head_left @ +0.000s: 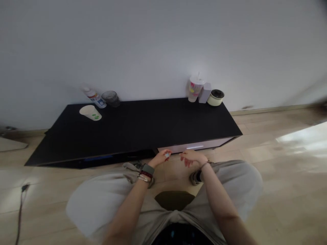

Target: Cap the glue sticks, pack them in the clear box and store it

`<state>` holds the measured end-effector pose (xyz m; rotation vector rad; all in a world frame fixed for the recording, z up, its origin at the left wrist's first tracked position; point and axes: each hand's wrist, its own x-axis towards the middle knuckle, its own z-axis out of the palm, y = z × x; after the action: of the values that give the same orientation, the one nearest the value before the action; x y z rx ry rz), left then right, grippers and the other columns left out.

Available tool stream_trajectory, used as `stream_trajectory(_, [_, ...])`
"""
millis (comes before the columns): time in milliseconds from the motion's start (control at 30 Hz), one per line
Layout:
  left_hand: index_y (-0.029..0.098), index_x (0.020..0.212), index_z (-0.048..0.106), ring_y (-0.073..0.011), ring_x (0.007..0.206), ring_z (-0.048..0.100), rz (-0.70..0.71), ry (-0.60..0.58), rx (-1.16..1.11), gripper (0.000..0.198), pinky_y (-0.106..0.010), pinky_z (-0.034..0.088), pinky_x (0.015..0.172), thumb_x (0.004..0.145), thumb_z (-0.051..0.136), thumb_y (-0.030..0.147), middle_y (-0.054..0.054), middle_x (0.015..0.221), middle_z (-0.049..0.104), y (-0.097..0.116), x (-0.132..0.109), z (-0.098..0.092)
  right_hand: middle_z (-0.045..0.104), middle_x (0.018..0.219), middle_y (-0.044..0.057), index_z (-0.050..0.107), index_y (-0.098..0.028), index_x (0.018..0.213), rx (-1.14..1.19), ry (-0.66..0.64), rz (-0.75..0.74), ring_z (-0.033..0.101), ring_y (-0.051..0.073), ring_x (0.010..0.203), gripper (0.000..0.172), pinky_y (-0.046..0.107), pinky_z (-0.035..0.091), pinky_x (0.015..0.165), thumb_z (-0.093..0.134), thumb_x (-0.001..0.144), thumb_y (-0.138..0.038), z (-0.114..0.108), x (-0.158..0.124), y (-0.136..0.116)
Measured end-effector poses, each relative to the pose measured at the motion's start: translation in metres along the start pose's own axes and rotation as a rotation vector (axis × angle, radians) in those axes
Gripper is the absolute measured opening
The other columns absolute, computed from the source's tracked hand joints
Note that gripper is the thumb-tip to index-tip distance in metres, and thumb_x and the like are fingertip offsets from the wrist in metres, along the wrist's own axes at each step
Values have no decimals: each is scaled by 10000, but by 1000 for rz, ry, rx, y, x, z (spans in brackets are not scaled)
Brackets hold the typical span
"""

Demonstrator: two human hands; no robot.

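My left hand [160, 158] is closed on a small pale object [167, 155], too small in view to name, just in front of the cabinet's front edge. A watch [148, 169] and bracelets sit on that wrist. To the right, my right hand [192, 157] hangs with its fingers loosely apart and bent down, nothing visible in them. Both hands are close to the white drawer front [176, 149] of the low black cabinet [148, 126].
On the cabinet's left stand a white paper cup [89, 111], a spray can [95, 98] and a dark glass [111, 98]. At its right are a lidded plastic cup [195, 89], a white box [205, 93] and a cream pot [216, 98]. A cable [20, 211] lies on the floor.
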<state>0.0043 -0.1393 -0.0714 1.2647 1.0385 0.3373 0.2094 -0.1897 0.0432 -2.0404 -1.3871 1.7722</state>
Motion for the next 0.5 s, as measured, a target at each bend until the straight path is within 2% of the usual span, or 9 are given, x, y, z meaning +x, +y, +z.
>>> stream_trajectory(33, [157,987,582,-103,611,475,-2,17,6,294,-237,385,606,810,618,388,43,693,505,1,-3,-2,641,614,48,621,-153,858,46,76,82,598,154,483,370,264,495,540,501,939,-493,1,24,16])
stream_trajectory(100, [157,1007,581,-115,636,499,10,43,37,277,-248,408,632,821,598,363,36,709,513,3,-11,-4,693,794,94,583,-155,1002,102,175,136,668,165,598,393,270,522,589,364,1002,-481,4,60,47])
stream_trajectory(167, [156,1027,588,-133,662,530,30,60,126,262,-266,432,662,838,569,337,26,716,528,5,-20,-4,695,972,114,535,-175,1113,136,261,141,709,164,752,402,257,534,627,225,1043,-421,6,80,69])
stream_trajectory(233, [155,1058,600,-154,702,567,67,58,264,260,-287,455,704,861,537,312,5,745,565,7,-30,-3,674,1086,121,512,-181,1169,143,326,139,708,156,875,407,244,539,660,163,1057,-357,5,94,81])
stream_trajectory(300, [160,1096,613,-172,759,600,113,54,403,267,-306,469,756,882,508,282,-23,807,617,12,-40,0,657,1139,121,526,-162,1196,125,361,135,689,160,930,361,262,552,706,248,1061,-348,4,104,84])
stream_trajectory(367, [162,1137,617,-186,821,621,175,75,523,287,-323,481,811,896,486,247,-51,889,654,18,-48,3,642,1173,110,553,-146,1226,88,375,128,669,174,951,324,317,568,769,433,1030,-373,3,112,85])
stream_trajectory(433, [157,1171,617,-205,923,626,257,128,634,311,-347,483,891,904,468,212,-85,998,660,23,-54,6,627,1201,98,571,-149,1251,37,370,116,655,185,969,351,363,575,811,558,983,-377,3,116,86])
stream_trajectory(500, [145,1204,612,-228,1061,598,349,187,741,335,-378,458,991,908,460,187,-119,1130,631,28,-58,9,621,1216,96,577,-155,1259,-30,351,92,650,188,987,352,374,577,825,580,974,-361,5,113,89])
